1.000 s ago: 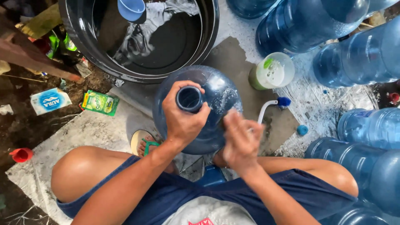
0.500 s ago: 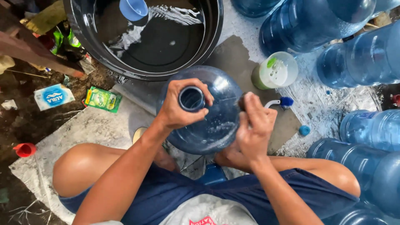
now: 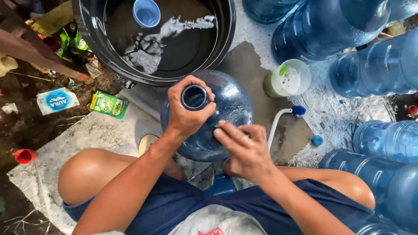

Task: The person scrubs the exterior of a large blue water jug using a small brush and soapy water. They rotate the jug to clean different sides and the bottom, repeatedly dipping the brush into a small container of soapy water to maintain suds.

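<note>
Item: blue jug (image 3: pixel 226 109), upright between the seated person's knees on the floor (image 3: pixel 109 130), just in front of a black tub (image 3: pixel 226 39) holding dark water, suds and a small blue cup (image 3: pixel 146 12). Left hand (image 3: pixel 187 113): fingers curled tight around the jug's open neck; right hand (image 3: pixel 246 150): fingers pressed together, flat against the jug's shoulder, whatever lies beneath them hidden. Surroundings: more blue jugs (image 3: pixel 370 69) at right, a white-lidded green tub (image 3: pixel 287 78), a white tube with blue tip (image 3: pixel 283 117), a green sachet (image 3: pixel 108 104).
</note>
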